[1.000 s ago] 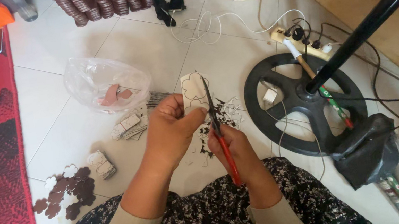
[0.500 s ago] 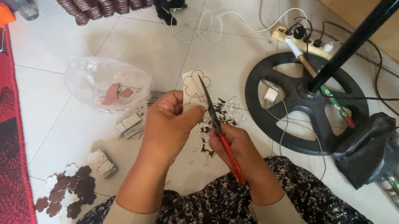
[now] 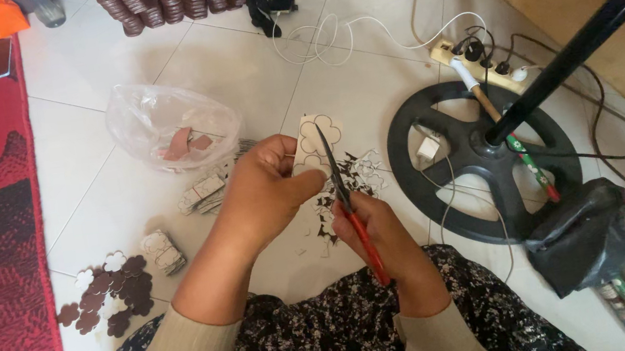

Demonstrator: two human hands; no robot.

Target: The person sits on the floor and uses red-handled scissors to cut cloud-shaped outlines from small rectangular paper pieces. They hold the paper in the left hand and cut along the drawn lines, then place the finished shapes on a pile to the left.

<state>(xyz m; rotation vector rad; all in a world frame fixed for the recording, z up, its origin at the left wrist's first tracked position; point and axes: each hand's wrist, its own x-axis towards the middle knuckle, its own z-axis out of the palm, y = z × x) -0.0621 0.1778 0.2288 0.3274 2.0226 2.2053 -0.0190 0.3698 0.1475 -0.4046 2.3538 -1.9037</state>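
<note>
Centre frame, your left hand [image 3: 266, 194] pinches the pale flower-patterned sheet [image 3: 313, 141] while your right hand [image 3: 373, 228] grips the red-handled scissors [image 3: 349, 207], blades against the sheet's right edge, above scattered offcuts [image 3: 357, 173].

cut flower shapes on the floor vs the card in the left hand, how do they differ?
The flower shapes lie loose in a pile on the floor tiles, mostly dark brown with a few white; the card is held up in the left hand, pale side showing. The shapes are cut out singly; the card is one piece with flower outlines drawn on it, scissors in the right hand at its edge. Both carry the same flower form.
</note>
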